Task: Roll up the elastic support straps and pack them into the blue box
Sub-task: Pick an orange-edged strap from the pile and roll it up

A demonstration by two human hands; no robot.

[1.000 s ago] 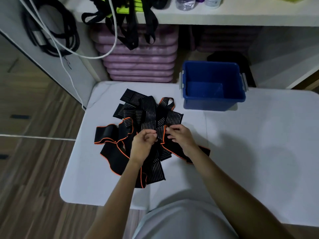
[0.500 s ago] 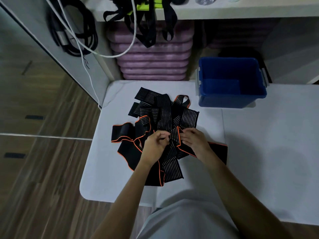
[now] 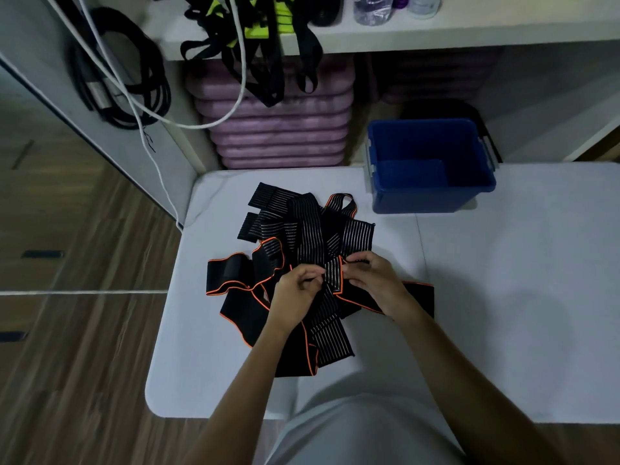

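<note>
A tangled pile of black elastic support straps (image 3: 302, 236) with orange edging and white stripes lies on the white table (image 3: 503, 297), left of centre. My left hand (image 3: 295, 293) and my right hand (image 3: 372, 280) sit on top of the pile. Between their fingertips they pinch the end of one striped strap (image 3: 332, 275) with an orange edge. The blue box (image 3: 429, 162) stands open at the table's far edge, to the right of the pile. Nothing shows inside it.
Behind the table, purple mats (image 3: 278, 129) are stacked under a white shelf (image 3: 436, 31) with hanging black straps and bottles. Black and white cables (image 3: 134, 78) hang at the left. The wooden floor (image 3: 67, 330) lies past the table's left edge.
The view has shifted a little. Both hands stay on the pile, and the striped strap end between the fingertips is now folded over more.
</note>
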